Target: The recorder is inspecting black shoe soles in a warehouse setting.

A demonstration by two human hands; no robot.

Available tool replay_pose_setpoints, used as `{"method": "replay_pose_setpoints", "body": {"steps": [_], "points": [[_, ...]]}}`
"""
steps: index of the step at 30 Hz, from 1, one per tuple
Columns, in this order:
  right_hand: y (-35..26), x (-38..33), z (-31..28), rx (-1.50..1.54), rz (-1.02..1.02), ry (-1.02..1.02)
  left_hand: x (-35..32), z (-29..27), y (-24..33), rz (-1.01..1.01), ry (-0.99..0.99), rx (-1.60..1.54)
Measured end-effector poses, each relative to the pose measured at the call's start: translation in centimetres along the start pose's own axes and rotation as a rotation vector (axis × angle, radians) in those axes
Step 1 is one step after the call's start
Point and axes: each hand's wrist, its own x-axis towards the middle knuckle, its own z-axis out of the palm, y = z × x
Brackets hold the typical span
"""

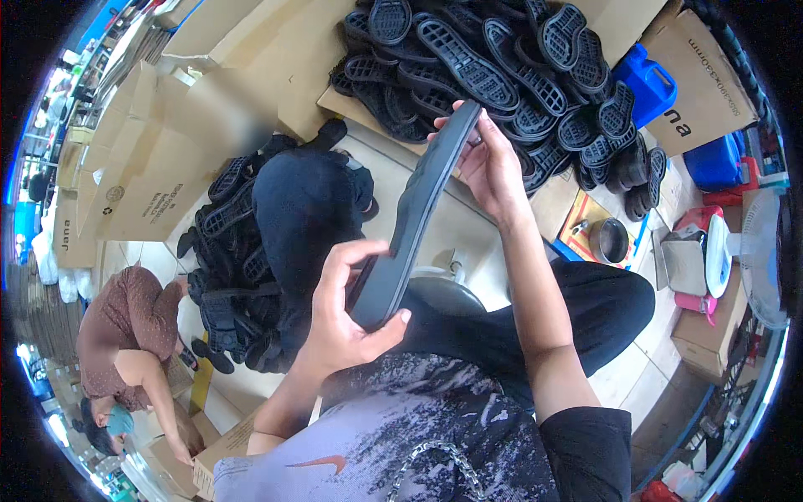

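A black shoe sole is held up in front of my chest, tilted, with its side edge toward me. My left hand grips its near, lower end between thumb and fingers. Around the far, upper end are the fingers of my right hand. Beyond it lies a big heap of black soles with grid-patterned faces, partly on cardboard. Another pile of black soles is on the floor to the left, beside my bent knee.
At the left a co-worker bends over a cardboard box. Large cartons stand at the far left. On the right are blue jerrycans, a round tin on a coloured sheet, and a white fan.
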Motion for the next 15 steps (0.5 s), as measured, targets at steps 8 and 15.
{"method": "replay_pose_setpoints", "body": {"steps": [8, 15], "points": [[3.8, -0.2, -0.9, -0.113, 0.248, 0.152, 1.3, -2.9, 1.7, -0.041, -0.007, -0.552], [5.4, -0.5, -0.2, -0.217, 0.490, 0.112, 3.3, -7.1, -0.2, -0.284, 0.316, -1.225]]}}
